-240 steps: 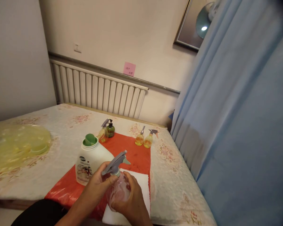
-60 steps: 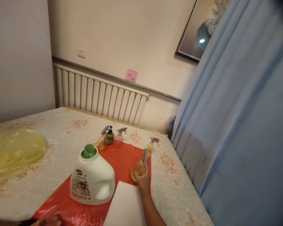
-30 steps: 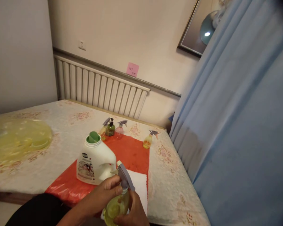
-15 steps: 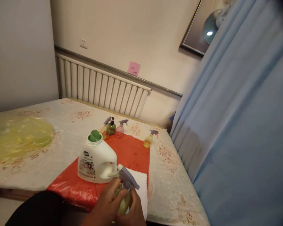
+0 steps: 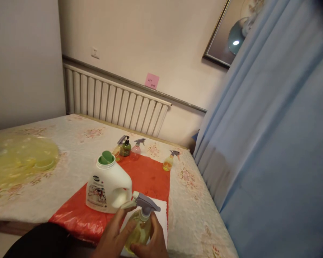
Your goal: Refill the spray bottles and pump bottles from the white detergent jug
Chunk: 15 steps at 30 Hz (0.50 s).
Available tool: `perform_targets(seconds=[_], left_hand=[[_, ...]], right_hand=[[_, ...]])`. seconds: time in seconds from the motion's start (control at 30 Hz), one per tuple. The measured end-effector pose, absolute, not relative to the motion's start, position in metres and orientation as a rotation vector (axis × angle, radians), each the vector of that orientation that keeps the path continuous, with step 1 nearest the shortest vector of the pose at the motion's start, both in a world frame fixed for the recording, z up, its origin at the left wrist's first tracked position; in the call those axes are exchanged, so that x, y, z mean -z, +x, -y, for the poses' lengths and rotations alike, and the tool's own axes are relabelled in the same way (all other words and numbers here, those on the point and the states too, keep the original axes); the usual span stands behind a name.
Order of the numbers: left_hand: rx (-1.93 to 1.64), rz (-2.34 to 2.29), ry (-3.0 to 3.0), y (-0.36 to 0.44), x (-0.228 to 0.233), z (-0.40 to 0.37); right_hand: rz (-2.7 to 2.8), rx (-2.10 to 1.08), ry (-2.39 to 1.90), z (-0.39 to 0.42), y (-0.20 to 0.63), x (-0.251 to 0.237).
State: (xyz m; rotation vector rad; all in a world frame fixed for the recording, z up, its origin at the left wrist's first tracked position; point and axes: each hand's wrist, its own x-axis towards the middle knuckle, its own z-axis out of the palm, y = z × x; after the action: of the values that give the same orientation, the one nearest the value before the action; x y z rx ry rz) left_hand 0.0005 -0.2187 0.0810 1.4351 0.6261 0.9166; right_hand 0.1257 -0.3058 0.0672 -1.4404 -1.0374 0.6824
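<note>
A white plastic detergent jug with a green cap (image 5: pixel 108 186) stands on the red plastic sheet (image 5: pixel 148 175). At the sheet's far edge sit a dark green pump bottle (image 5: pixel 126 147) and a pink spray bottle (image 5: pixel 136 150); a small yellow spray bottle (image 5: pixel 168 162) stands far right. A translucent yellow plastic bag (image 5: pixel 18 159) lies left, a white ribbed radiator (image 5: pixel 113 104) behind.

— Left hand (image 5: pixel 115 233)?
— It comes in from my lower left, forearm in a dark sleeve, fingers (image 5: pixel 127 226) stretched forward and up, thumb raised, clasping from the left.
— Right hand (image 5: pixel 150 242)?
— Low at the frame's bottom edge, fingers curled inward, gripping from the right. Both hands close together, nearly touching.
</note>
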Motion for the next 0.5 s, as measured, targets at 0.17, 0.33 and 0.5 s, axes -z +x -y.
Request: perform_targets(seconds=[0.17, 0.33, 0.5], left_hand=[[-0.922, -0.594, 1.126, -0.007, -0.085, 0.204], [-0.722, -0.489, 1.104, -0.015, -0.096, 0.201], [-0.830, -0.641, 1.504, -0.020, -0.100, 0.214]], right_hand=[[0.962, -0.692, -1.471, 0.309, 0.128, -0.073], [0.985, -0.715, -1.464, 0.307, 0.126, -0.071], [1.024, -0.746, -1.371, 0.303, 0.123, -0.083]])
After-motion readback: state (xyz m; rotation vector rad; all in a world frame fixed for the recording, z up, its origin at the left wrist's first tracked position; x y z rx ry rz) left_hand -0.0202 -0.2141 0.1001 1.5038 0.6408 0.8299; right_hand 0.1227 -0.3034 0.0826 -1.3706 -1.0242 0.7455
